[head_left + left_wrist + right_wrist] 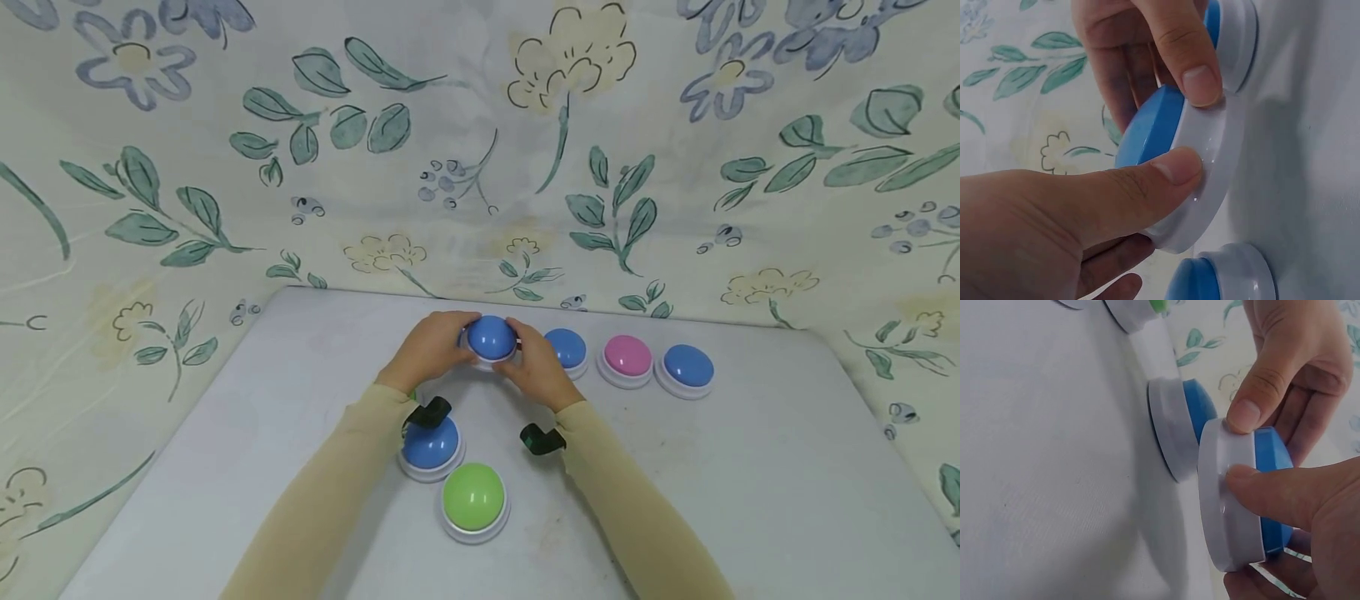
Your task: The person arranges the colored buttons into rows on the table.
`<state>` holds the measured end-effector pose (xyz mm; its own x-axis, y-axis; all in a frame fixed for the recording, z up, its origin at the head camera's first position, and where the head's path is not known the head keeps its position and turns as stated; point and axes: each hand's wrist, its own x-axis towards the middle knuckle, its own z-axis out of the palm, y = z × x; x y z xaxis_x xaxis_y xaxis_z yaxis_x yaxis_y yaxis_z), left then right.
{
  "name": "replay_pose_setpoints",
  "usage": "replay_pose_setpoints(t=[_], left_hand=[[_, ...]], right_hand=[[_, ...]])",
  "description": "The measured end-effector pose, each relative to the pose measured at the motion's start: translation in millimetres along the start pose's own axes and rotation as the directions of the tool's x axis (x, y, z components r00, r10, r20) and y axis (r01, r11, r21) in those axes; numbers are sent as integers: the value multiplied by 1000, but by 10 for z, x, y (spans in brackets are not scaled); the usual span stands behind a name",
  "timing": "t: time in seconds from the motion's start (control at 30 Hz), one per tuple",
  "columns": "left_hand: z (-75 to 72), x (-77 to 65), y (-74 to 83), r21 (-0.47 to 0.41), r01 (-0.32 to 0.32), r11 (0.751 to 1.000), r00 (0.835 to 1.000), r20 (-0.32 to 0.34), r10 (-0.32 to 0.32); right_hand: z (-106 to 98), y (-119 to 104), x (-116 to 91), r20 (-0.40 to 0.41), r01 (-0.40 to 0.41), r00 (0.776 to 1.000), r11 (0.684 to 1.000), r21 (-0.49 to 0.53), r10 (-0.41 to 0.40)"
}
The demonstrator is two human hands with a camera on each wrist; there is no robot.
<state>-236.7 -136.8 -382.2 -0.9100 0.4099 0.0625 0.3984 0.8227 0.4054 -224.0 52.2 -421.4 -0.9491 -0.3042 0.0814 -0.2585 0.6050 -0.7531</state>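
Note:
A round push button with a blue dome (491, 337) and a white base is held between both hands above the white table. My left hand (431, 346) grips its left side, with the thumb on the white base (1210, 156). From the other side my right hand (538, 367) grips it, its thumb also pressing the base, as the right wrist view shows. Beside the right hand stands another blue button (567, 348), partly covered by the fingers. A second blue button (431, 443) sits under the left wrist, and behind that wrist a sliver of green is mostly hidden.
Right of the hands, a pink button (627, 356) and a blue-domed button (688, 367) continue the row. Nearer, between the forearms, lies a bright green button (474, 497). Flower-patterned cloth (465, 167) rises behind the white table (750, 467). Dark wrist devices (543, 439) jut inward from both sleeves.

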Motion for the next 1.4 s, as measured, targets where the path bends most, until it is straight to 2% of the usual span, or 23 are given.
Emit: replay_pose_setpoints(t=[0.33, 0.53, 0.97, 1.17, 1.4], left_hand=[[56, 128, 39, 36, -2, 999, 1000, 28, 1], [91, 174, 30, 28, -4, 1000, 999, 47, 3], [184, 227, 6, 27, 0, 1000, 997, 79, -2], [215, 250, -13, 21, -8, 1000, 997, 83, 7], [233, 267, -21, 60, -24, 998, 997, 74, 20]], right_hand=[[16, 16, 35, -18, -59, 998, 997, -51, 58], [40, 20, 48, -11, -72, 997, 993, -98, 71], [87, 61, 59, 8, -67, 998, 993, -101, 68], [104, 58, 74, 5, -67, 998, 987, -145, 69], [112, 68, 63, 15, -53, 998, 981, -186, 57]])
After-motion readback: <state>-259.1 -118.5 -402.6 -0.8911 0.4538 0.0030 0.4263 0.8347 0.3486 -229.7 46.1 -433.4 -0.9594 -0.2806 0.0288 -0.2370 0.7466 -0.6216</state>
